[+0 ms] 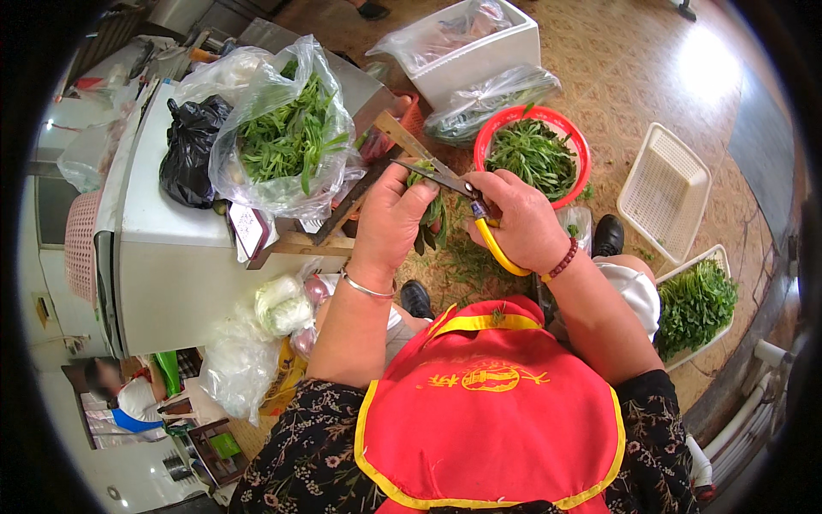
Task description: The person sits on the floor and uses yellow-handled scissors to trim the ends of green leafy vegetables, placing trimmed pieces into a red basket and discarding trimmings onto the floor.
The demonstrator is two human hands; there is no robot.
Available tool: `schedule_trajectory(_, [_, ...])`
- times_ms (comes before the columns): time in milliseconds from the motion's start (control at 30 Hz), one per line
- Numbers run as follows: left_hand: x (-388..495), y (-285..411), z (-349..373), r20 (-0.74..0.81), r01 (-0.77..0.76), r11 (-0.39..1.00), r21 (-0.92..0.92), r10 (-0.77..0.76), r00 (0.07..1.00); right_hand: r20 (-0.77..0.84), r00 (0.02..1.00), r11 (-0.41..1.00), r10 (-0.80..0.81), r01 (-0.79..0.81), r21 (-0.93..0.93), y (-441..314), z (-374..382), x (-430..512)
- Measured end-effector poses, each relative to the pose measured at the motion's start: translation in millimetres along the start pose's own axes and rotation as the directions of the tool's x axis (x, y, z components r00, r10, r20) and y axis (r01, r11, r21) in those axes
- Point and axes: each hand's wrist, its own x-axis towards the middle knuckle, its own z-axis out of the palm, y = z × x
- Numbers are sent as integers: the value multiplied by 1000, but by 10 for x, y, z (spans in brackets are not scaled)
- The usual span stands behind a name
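Note:
In my left hand (393, 215) is a small bunch of leafy greens (434, 215), pinched between thumb and fingers. My right hand (523, 221) grips scissors with yellow handles (493, 247); their blades are spread apart around the top of the bunch. Beyond my right hand stands a red-rimmed plastic basin (583, 151) holding cut greens (533, 154). Beyond my left hand, a clear plastic bag (221, 151) full of more greens (289, 128) lies open on a white surface. Trimmings (478, 260) are scattered on the floor below my hands.
A white foam box (475, 61) stands at the back beside a bag of vegetables (491, 106). To the right are a white plastic basket (664, 193) and another holding greens (697, 308). A black bag (192, 151) sits at left; a person (135, 392) is at far left.

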Motion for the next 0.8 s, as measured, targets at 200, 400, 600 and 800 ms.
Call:
schedule_trajectory(200, [-50,77,-53,4,71,988,139,-72,997,8,1000,999,-14,15,-43,12,-1,7])
schedule_trajectory(400, [-102,45,-246,-7,154,975,160,-155,988,88,996,999,29,-26,-32,86,75,-17])
schedule_trajectory(600, [-89,-174,-498,104,279,923,-266,-260,960,134,974,964,185,-153,-217,137,96,-23])
schedule_trajectory(800, [-49,-318,-528,90,291,804,-518,-287,954,15,1000,1000,-7,7,-4,87,115,-34])
